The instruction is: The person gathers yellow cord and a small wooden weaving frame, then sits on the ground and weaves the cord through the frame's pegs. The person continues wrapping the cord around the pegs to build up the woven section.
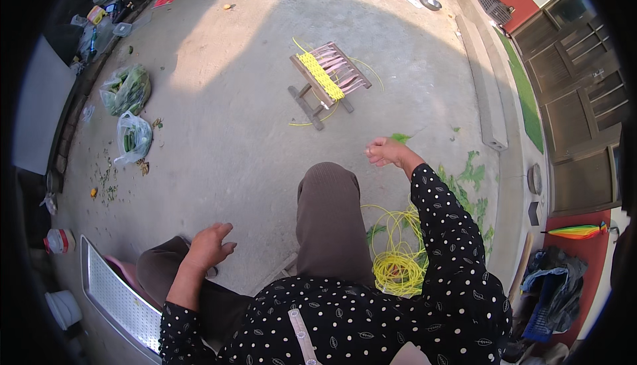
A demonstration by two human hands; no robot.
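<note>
My left hand [208, 248] is raised over my bent left knee, thumb and fingers apart, holding nothing that I can see. My right hand [383, 151] is out to the right of my other knee, its fingers curled in; whether something thin is between them I cannot tell. Ahead on the concrete stands a small wooden folding stool [301, 101], tilted in view. Yellow cord is woven in a band [321, 77] along one side of its seat, and pinkish straps [343, 69] span the rest. Loose cord ends curve around it. A tangled coil of yellow cord [398, 268] lies beside my right thigh.
Plastic bags of green vegetables [125, 89] [134, 138] lie at left. A perforated metal tray [117, 298] is beside my left knee. Green leaves [473, 171] lie at right near a concrete step [480, 81]. A metal bowl [430, 1] sits at the far right.
</note>
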